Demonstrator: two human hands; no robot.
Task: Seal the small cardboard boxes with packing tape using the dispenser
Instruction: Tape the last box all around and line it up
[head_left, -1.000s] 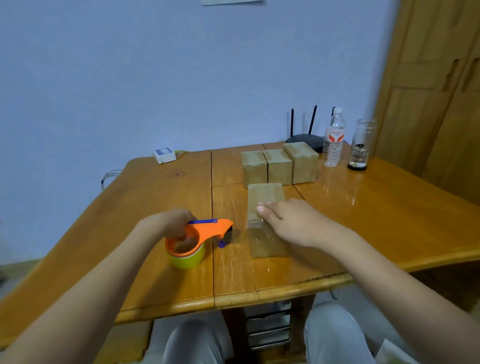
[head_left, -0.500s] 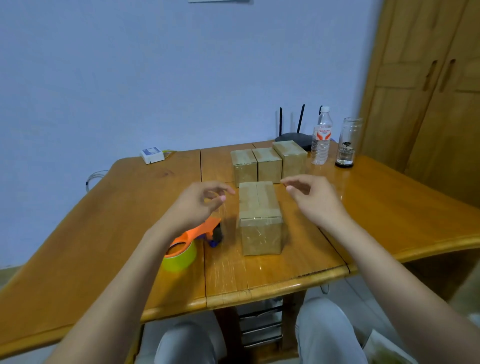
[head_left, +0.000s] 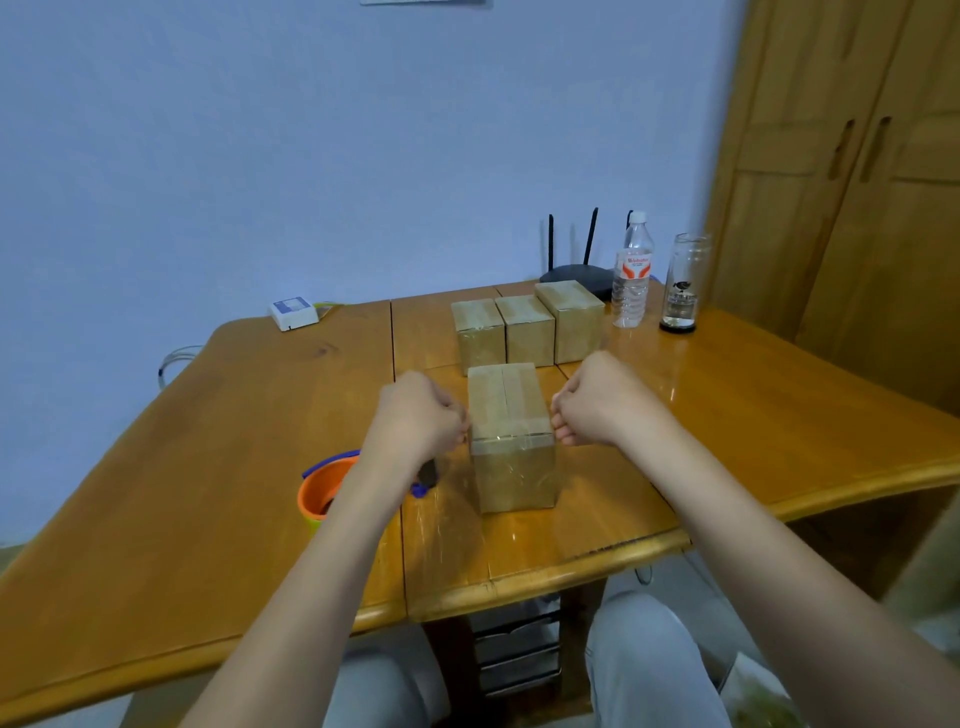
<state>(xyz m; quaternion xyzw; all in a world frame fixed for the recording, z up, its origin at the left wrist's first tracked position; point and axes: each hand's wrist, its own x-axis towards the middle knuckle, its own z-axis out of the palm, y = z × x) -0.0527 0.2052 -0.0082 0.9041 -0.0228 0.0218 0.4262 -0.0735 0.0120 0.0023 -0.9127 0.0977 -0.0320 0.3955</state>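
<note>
Item: taped cardboard box (head_left: 511, 441), near front edge of wooden table (head_left: 208, 467).
Left hand (head_left: 418, 415) and right hand (head_left: 597, 400), fingers curled, touch its sides; whether they grip it is unclear. Orange tape dispenser (head_left: 324, 491) just left; three boxes (head_left: 524, 327) behind.

On the wooden table (head_left: 779, 415), the near cardboard box (head_left: 511, 441) stands as landmark. Behind it sits a row of three cardboard boxes (head_left: 524, 327); left of it the orange tape dispenser (head_left: 324, 488); behind-right the plastic water bottle (head_left: 631, 275).
</note>
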